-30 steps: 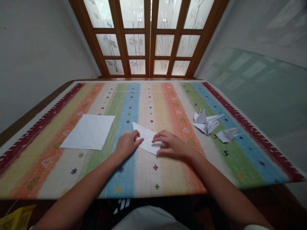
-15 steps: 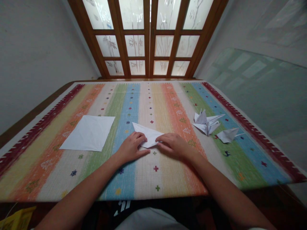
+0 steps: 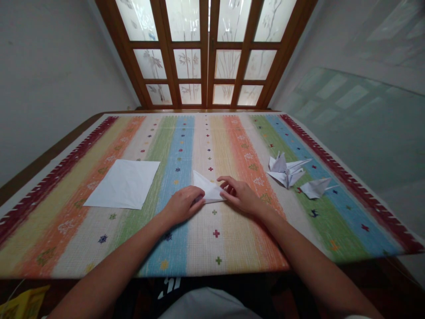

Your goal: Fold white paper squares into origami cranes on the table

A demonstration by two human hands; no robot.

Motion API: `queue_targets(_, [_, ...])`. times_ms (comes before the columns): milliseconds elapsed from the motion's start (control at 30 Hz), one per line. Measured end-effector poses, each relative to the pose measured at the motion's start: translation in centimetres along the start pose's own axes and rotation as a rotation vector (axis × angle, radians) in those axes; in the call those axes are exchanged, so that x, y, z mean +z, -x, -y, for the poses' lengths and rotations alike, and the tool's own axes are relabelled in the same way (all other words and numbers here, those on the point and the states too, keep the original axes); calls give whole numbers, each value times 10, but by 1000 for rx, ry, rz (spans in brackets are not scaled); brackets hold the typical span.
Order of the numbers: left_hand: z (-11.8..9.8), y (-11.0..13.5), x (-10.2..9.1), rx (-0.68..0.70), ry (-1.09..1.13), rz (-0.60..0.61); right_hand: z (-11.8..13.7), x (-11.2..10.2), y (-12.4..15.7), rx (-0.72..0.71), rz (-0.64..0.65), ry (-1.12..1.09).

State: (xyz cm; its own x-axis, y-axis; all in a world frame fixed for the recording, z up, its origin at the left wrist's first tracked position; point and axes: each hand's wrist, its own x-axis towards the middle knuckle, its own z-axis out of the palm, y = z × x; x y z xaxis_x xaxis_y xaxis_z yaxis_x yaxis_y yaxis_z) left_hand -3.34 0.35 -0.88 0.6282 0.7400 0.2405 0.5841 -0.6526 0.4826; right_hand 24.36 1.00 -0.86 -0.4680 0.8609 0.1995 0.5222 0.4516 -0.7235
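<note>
A folded piece of white paper (image 3: 210,189), now roughly triangular, is between my two hands near the middle of the table. My left hand (image 3: 184,202) pinches its left edge between thumb and fingers. At the paper's right side, my right hand (image 3: 241,195) touches it with the thumb, its fingers curled and lifted apart from the thumb. Part of the paper's edges are hidden by my fingers. Over on the left lies a flat white sheet of paper (image 3: 124,184). Several folded paper cranes (image 3: 286,172) sit together on the right, with one crane (image 3: 315,188) slightly nearer to me.
A striped, colourful tablecloth (image 3: 215,243) covers the table. Beyond its far edge stands a wooden door with frosted panes (image 3: 206,82). A glass panel (image 3: 358,110) leans along the right wall. Something yellow (image 3: 26,303) shows below the table at the lower left.
The folded paper has turned and its upper left tip has shifted right. My right fingers have lifted off the paper, while my left thumb has drawn in toward the fingers.
</note>
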Motion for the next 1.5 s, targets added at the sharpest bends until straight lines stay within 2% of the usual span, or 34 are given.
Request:
queue_targets(167, [1, -1, 5, -21, 16, -26, -4, 4, -3, -76, -17, 168])
queue_targets(333, [1, -2, 8, 14, -29, -15, -2, 9, -4, -52, -15, 322])
queue_targets(633, [3, 1, 14, -19, -102, -91, -4, 18, -2, 1, -52, 352])
queue_targets(833, [5, 1, 15, -128, -58, -123, -6, 18, -4, -23, -20, 252])
queue_targets(967, [6, -1, 11, -139, 157, -167, -5, 18, -6, -29, -12, 170])
queue_targets(1100, [4, -3, 9, -240, 440, -241, -3, 17, -6, 11, -29, 80])
queue_targets(1200, [0, -3, 8, -301, 547, -201, 0, 16, -5, 46, -10, -26])
queue_targets(1333, [-4, -5, 6, -281, 569, -125, 4, 13, -5, 64, -2, -259])
queue_targets(1400, [-4, -5, 5, -276, 615, -137, 6, 12, -4, 70, 1, -349])
queue_targets(1500, [-2, -6, 7, -258, 801, -170, 9, 11, -3, 60, 4, -447])
